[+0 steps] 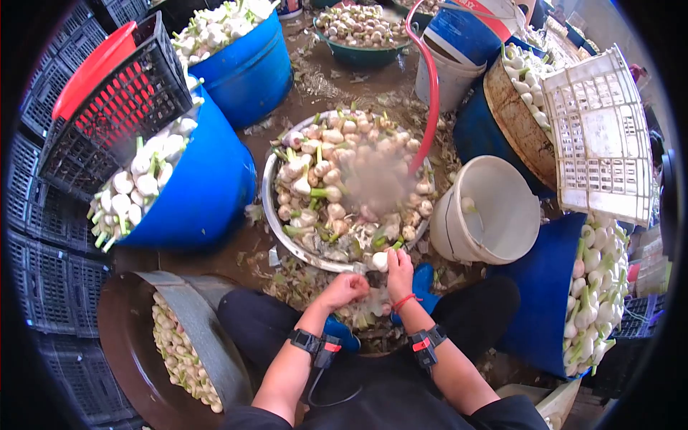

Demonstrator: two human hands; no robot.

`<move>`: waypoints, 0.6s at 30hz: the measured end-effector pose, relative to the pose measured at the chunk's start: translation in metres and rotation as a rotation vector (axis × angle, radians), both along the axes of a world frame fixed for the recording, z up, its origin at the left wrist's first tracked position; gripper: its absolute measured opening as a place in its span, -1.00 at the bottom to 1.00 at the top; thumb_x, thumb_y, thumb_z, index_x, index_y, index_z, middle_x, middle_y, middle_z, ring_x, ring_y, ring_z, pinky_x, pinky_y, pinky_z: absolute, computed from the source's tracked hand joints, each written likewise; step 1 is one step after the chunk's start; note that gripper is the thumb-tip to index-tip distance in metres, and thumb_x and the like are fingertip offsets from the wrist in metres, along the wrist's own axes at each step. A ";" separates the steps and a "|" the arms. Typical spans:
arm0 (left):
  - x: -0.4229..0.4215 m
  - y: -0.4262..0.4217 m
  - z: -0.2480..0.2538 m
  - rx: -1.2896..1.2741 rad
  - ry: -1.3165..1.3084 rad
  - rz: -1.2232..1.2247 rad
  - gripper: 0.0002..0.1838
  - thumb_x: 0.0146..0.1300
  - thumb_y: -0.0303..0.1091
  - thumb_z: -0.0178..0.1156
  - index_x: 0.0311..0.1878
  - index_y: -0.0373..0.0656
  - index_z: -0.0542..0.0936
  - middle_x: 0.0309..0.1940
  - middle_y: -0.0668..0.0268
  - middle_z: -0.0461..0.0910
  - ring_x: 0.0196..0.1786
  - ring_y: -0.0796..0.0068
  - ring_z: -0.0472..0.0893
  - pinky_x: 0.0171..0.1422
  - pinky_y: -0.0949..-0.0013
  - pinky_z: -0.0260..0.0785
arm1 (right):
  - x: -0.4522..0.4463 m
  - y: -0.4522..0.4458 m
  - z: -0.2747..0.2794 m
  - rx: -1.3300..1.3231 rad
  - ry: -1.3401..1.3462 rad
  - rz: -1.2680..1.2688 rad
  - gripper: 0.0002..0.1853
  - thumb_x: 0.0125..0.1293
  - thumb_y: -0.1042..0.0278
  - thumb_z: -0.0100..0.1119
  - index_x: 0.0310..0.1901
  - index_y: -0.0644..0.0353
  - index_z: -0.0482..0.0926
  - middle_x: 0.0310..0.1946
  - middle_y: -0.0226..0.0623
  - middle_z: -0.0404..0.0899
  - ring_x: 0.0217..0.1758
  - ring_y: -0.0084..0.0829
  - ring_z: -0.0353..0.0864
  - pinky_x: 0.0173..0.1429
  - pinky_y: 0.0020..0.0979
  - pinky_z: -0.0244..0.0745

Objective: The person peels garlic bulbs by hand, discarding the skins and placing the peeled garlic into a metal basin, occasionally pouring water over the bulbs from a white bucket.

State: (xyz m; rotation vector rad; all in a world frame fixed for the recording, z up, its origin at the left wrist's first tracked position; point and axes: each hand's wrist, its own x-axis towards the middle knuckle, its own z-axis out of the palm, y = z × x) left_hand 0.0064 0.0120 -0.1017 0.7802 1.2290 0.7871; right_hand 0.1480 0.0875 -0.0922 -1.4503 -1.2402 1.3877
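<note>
My right hand grips a white garlic bulb with a short green stem, just over the near rim of a wide metal basin. Beside it on the left, my left hand has its fingers curled in; what they hold, if anything, is hidden. The basin is heaped with unpeeled garlic bulbs, some with green stems. A blurred patch covers part of the heap, where the red hose comes down. Loose peelings lie below my hands.
A white bucket with a bulb inside stands right of the basin. Blue tubs of cleaned garlic are on both sides. A tilted metal pan holds more garlic at lower left. Black crates are stacked along the left; a white crate leans right.
</note>
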 end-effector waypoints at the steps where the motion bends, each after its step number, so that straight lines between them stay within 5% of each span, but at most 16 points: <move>1: -0.007 -0.003 -0.013 -0.022 0.063 -0.026 -0.90 0.02 -0.46 0.25 -0.40 -0.18 0.51 -0.53 0.43 0.49 -0.45 0.57 0.47 -0.31 0.49 0.38 | -0.011 -0.001 0.008 -0.023 -0.010 0.043 -0.76 0.33 0.26 -0.09 -0.30 0.25 0.49 -0.42 -0.32 0.51 -0.35 -0.50 0.45 -0.23 -0.50 0.36; 2: -0.017 0.003 -0.014 0.201 0.672 -0.123 -0.73 -0.05 -0.37 0.29 -0.26 -0.20 0.51 -0.41 0.30 0.50 -0.31 0.37 0.50 -0.15 0.31 0.39 | -0.027 0.003 0.022 -0.024 -0.012 0.083 -0.76 0.31 0.25 -0.07 -0.32 0.26 0.50 -0.46 -0.30 0.50 -0.37 -0.47 0.45 -0.24 -0.46 0.37; 3: -0.012 0.009 0.000 0.199 1.157 0.045 -0.50 -0.11 -0.26 0.32 -0.06 -0.16 0.43 -0.17 0.11 0.44 -0.07 0.14 0.44 0.02 0.17 0.31 | -0.057 -0.008 0.044 -0.114 0.246 0.075 -0.76 0.28 0.27 -0.05 -0.35 0.25 0.53 -0.47 -0.28 0.49 -0.37 -0.45 0.46 -0.23 -0.40 0.40; 4: -0.016 0.027 0.000 0.251 1.182 0.058 -0.50 -0.11 -0.26 0.32 -0.06 -0.16 0.43 -0.17 0.11 0.44 -0.07 0.14 0.44 0.02 0.17 0.31 | -0.091 -0.022 0.034 -0.095 0.391 0.308 -0.82 0.35 0.31 -0.16 -0.26 0.18 0.43 -0.38 -0.39 0.46 -0.32 -0.49 0.43 -0.18 -0.43 0.37; 6: -0.020 0.051 -0.005 0.284 1.380 0.343 -0.48 -0.05 -0.31 0.28 0.02 -0.10 0.35 -0.04 0.00 0.35 -0.02 0.00 0.41 -0.01 0.11 0.31 | -0.134 -0.051 0.112 0.095 0.192 0.868 -0.79 0.25 0.29 -0.01 -0.14 0.18 0.46 -0.26 -0.30 0.46 -0.12 -0.38 0.43 0.04 -0.39 0.30; 7: -0.022 0.060 -0.012 0.268 1.318 0.357 -0.55 -0.06 -0.34 0.27 -0.05 -0.14 0.40 -0.22 0.00 0.40 -0.13 -0.05 0.45 -0.07 0.08 0.34 | -0.155 -0.063 0.141 0.251 0.372 0.955 -0.75 0.23 0.23 0.05 -0.16 0.21 0.51 -0.26 -0.18 0.43 -0.11 -0.35 0.38 -0.04 -0.39 0.32; 9: -0.043 0.071 -0.067 0.263 1.179 0.297 -0.58 -0.07 -0.38 0.26 -0.08 -0.16 0.43 -0.50 -0.05 0.42 -0.26 -0.13 0.49 -0.13 0.02 0.35 | -0.161 -0.066 0.192 0.024 0.375 1.123 -0.62 0.27 0.11 0.04 0.01 0.18 0.41 -0.33 -0.25 0.32 -0.20 -0.40 0.36 -0.09 -0.45 0.29; 12: -0.059 0.073 -0.059 0.323 1.126 0.206 -0.67 0.04 -0.34 0.16 -0.08 -0.14 0.43 -0.37 -0.07 0.46 -0.23 0.01 0.52 -0.13 0.08 0.37 | -0.147 -0.043 0.154 0.358 0.310 0.804 -0.61 0.21 0.13 0.10 0.00 0.15 0.42 -0.26 -0.18 0.40 -0.25 -0.32 0.40 -0.13 -0.39 0.30; 14: -0.069 0.042 -0.131 0.432 1.093 0.055 -0.73 0.05 -0.28 0.13 -0.15 -0.13 0.50 -0.37 0.00 0.51 -0.22 0.02 0.54 -0.12 0.12 0.38 | -0.115 -0.012 0.106 0.431 -0.226 0.774 -0.63 0.17 0.26 0.13 0.01 0.17 0.43 -0.24 -0.20 0.38 -0.21 -0.37 0.39 -0.08 -0.42 0.34; 15: -0.069 0.032 -0.155 0.531 1.059 -0.086 -0.75 0.06 -0.22 0.11 -0.23 -0.12 0.57 -0.38 0.06 0.55 -0.21 0.03 0.55 -0.11 0.16 0.39 | -0.095 -0.008 0.090 0.272 -0.173 0.692 -0.64 0.15 0.30 0.13 -0.01 0.17 0.44 -0.21 -0.18 0.38 -0.15 -0.32 0.40 -0.03 -0.39 0.34; 16: -0.065 0.039 -0.137 0.538 1.057 -0.081 -0.75 0.06 -0.22 0.11 -0.23 -0.12 0.57 -0.38 0.06 0.55 -0.21 0.03 0.55 -0.11 0.16 0.39 | -0.078 -0.002 0.078 0.122 -0.121 0.605 -0.65 0.12 0.34 0.14 -0.02 0.16 0.45 -0.19 -0.16 0.39 -0.08 -0.28 0.40 0.01 -0.37 0.34; 18: -0.050 0.050 -0.055 0.124 1.263 -0.074 -0.84 0.13 -0.31 0.08 -0.26 -0.12 0.56 -0.43 0.30 0.57 -0.35 0.23 0.56 -0.24 0.25 0.42 | -0.049 0.008 0.066 0.041 -0.249 0.603 -0.61 0.09 0.37 0.16 0.01 0.15 0.44 -0.09 -0.13 0.38 0.03 -0.24 0.38 0.05 -0.32 0.35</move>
